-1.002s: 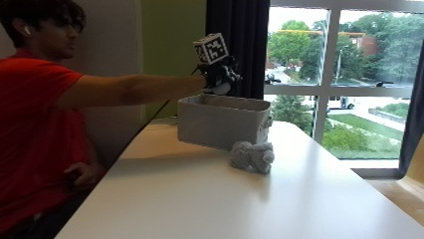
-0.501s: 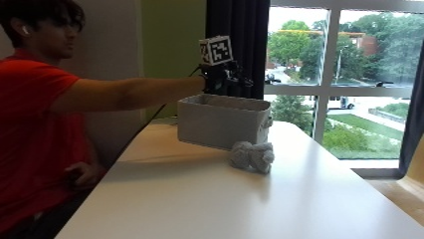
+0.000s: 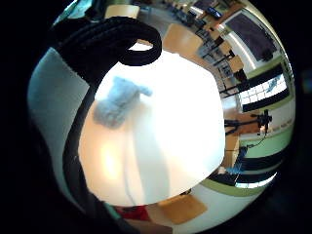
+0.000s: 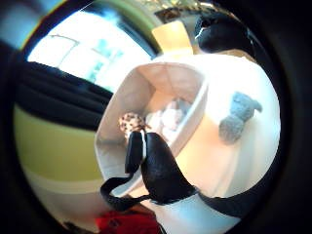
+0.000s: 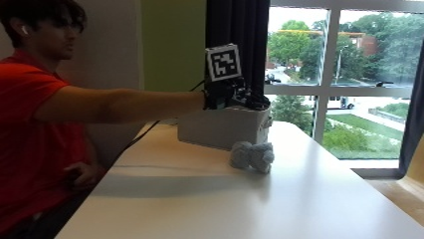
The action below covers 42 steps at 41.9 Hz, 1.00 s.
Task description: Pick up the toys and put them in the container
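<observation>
In the outside view my gloved right hand (image 5: 232,97) hangs just above the white container (image 5: 222,128) at the table's far end, fingers curled downward. The thumb side palm view looks down into the container (image 4: 146,92). There a small spotted toy (image 4: 129,122) sits at my black fingertips (image 4: 135,146), which appear to pinch it over the container's inside. Pale soft toys (image 4: 168,117) lie on the container's bottom. A grey plush toy (image 5: 252,156) lies on the table in front of the container, apart from my hand; it also shows as grey plush (image 3: 117,102) and grey plush (image 4: 237,116).
The white table (image 5: 218,199) stretches toward the camera from the container. A window and a dark curtain (image 5: 238,30) stand behind the container. The person's bare hand rests low at the left table edge.
My hand has drifted a little to the right above the container and stays at about the same height. The grey plush toy has not moved.
</observation>
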Motion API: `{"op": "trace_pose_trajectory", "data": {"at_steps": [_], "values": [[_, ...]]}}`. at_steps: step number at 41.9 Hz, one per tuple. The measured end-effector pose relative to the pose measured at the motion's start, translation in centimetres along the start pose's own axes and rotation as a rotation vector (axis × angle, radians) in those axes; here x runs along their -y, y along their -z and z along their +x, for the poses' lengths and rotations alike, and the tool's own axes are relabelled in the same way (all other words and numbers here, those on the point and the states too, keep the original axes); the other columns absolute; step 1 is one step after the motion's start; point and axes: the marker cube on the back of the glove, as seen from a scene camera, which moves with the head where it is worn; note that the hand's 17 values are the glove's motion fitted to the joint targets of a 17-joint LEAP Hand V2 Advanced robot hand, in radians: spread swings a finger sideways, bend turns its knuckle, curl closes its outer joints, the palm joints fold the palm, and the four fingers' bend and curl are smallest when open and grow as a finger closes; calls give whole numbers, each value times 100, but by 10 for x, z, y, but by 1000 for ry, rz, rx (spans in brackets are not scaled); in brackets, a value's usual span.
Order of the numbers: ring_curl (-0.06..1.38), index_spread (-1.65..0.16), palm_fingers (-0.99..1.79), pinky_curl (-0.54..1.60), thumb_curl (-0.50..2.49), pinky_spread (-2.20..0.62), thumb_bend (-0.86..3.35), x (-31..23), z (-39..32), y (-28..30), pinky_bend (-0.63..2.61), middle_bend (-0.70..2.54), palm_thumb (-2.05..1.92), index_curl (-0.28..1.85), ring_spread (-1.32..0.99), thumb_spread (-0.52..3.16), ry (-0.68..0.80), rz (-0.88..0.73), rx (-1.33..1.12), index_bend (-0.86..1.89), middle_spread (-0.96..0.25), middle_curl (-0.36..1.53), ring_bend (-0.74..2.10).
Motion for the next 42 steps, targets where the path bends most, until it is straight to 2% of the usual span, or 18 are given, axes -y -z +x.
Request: {"op": "trace_pose_trajectory", "data": {"at_steps": [7, 14, 18, 25, 30, 34, 42], "values": [[24, -45, 19, 32, 34, 4, -7, -9, 46, -21, 81, 41, -8, 59, -19, 107, -9, -64, -107, 34, -22, 44, 63], [23, -45, 11, 33, 31, 5, -6, -8, 69, -41, 83, 35, -7, 57, -18, 107, -151, -93, -134, 30, -19, 42, 60], [22, -45, 8, 33, 29, 5, -6, -8, 78, -52, 84, 33, -7, 55, -17, 107, -129, -113, -143, 24, -18, 41, 59], [21, -45, 8, 34, 28, 6, -6, -2, 80, -73, 86, 29, -7, 52, -15, 107, -171, -141, -171, 21, -17, 40, 56], [20, -45, 7, 34, 27, 6, -6, -2, 72, -93, 87, 26, -7, 51, -14, 107, -142, -197, -134, 21, -16, 39, 52], [19, -44, 6, 34, 26, 6, -6, 1, 62, -106, 88, 24, -6, 51, -12, 108, -199, -222, -84, 22, -15, 38, 48], [18, -44, 1, 36, 26, 6, -6, 13, 47, -122, 97, 15, -6, 50, -8, 108, -153, -163, -110, 21, -12, 35, 41]]}}
